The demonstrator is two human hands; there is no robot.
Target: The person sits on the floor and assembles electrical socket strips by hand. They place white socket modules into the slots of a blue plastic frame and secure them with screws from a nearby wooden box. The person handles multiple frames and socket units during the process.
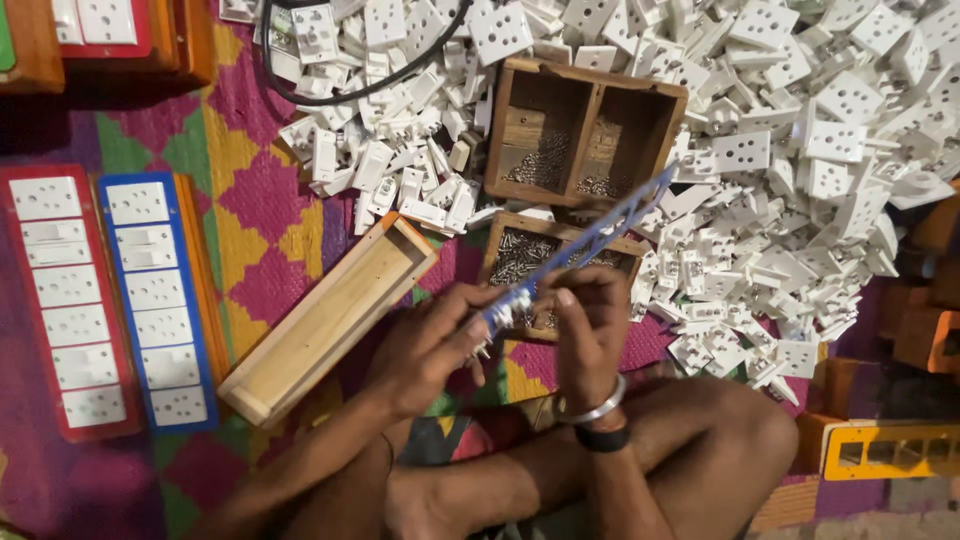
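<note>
A long blue frame strip [590, 245] with a row of cut-outs is held slantwise above the lap, its lower end gripped in the left hand [425, 345], while the right hand [590, 325] is closed around the strip just beside it, fingertips pressed to the part where small white pieces already sit. The step in hand is judged to be the fitting of parts into the strip's lower openings; the upper openings are seen bare, so much of the strip appears unfilled. Precise seating of a small piece is what the work seems to call for. Two finished strips are laid flat at the left, one red [65, 300] and one blue [155, 300]. One empty long wooden tray [330, 320] lies near the left hand. A two-compartment wooden box [580, 125] and one smaller box of screws [525, 255] are counted, and the white socket pieces [800, 180] are heaped beyond counting.
</note>
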